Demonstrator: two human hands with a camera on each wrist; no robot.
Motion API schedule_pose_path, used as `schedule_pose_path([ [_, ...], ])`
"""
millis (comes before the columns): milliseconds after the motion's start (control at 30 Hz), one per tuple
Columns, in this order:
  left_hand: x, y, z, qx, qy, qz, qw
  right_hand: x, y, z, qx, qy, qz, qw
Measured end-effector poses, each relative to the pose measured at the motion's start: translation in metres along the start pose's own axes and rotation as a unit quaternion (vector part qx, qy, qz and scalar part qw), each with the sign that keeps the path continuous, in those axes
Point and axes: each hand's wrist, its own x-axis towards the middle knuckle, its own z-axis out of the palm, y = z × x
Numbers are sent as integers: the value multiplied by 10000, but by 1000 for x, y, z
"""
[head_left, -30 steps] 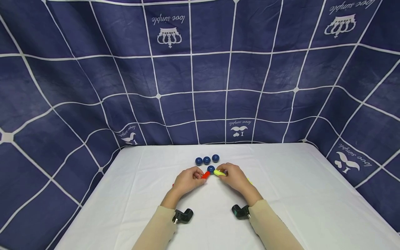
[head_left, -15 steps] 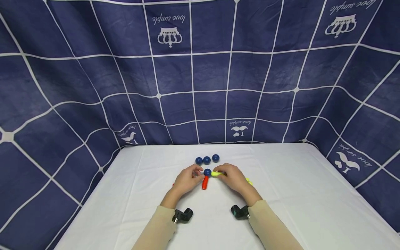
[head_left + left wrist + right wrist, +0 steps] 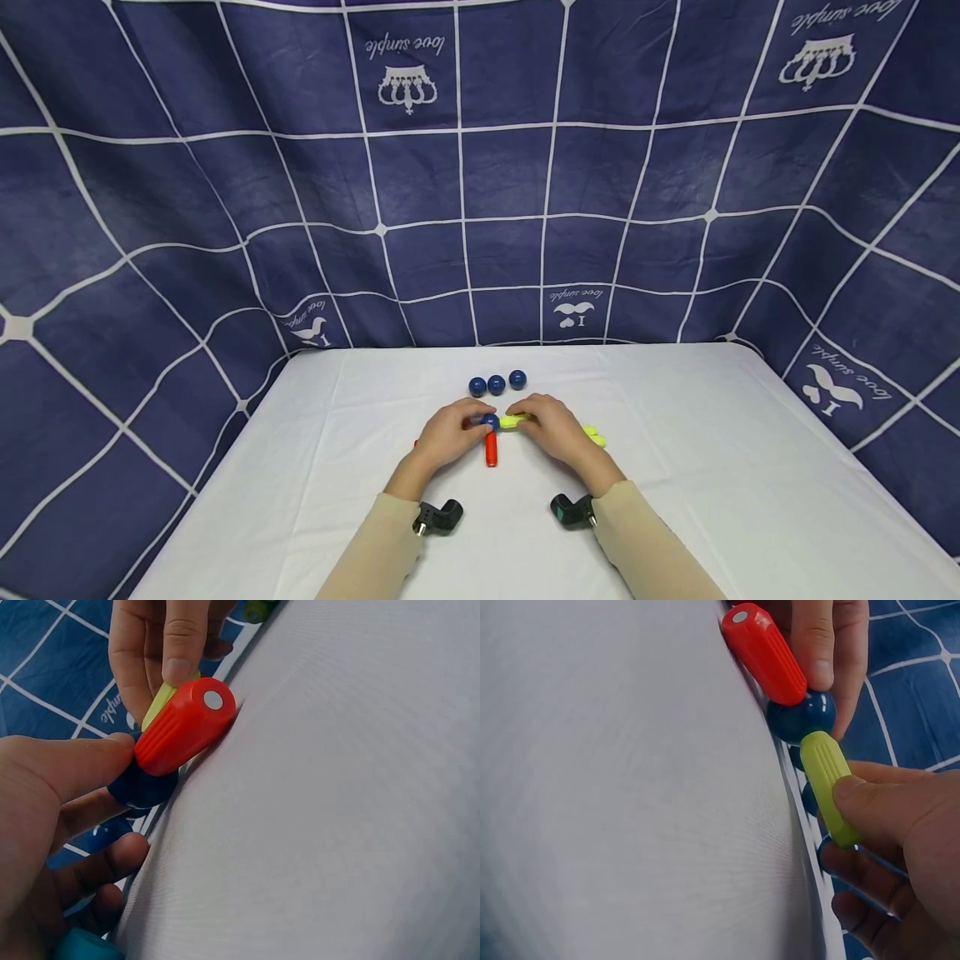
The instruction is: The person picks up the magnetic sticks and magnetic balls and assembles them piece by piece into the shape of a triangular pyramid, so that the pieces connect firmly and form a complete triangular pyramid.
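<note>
The left hand (image 3: pixel 447 432) pinches a blue ball (image 3: pixel 491 421) between thumb and fingers. A red rod (image 3: pixel 491 450) meets the ball and points toward the person; in the left wrist view the red rod (image 3: pixel 186 726) shows a pale disc on its free end. The right hand (image 3: pixel 553 428) pinches a yellow-green rod (image 3: pixel 512 422), whose end touches the ball's right side. In the right wrist view, thumb and fingers grip the yellow-green rod (image 3: pixel 828 784), and the blue ball (image 3: pixel 807 718) sits between it and the red rod (image 3: pixel 765 654).
Three blue balls (image 3: pixel 497 385) stand in a row behind the hands. More yellow-green pieces (image 3: pixel 596 436) lie beside the right wrist, and a bit of red (image 3: pixel 416 443) shows by the left wrist. A white cloth (image 3: pixel 712 467) covers the table; a blue checked curtain (image 3: pixel 502 175) hangs behind.
The left hand has let go of the red rod and taken hold of the ball. Ball and rods have shifted left and nearer the person; the red rod has swung to point toward the person.
</note>
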Motion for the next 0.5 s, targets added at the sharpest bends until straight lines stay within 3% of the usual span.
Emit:
schedule_pose_path([
  [200,-1,0,1,-111,-39,-343,9993,1,1,1,79,349,8,9994],
  [500,0,3,0,-189,39,-516,9985,0,3,2,276,472,3,9985],
])
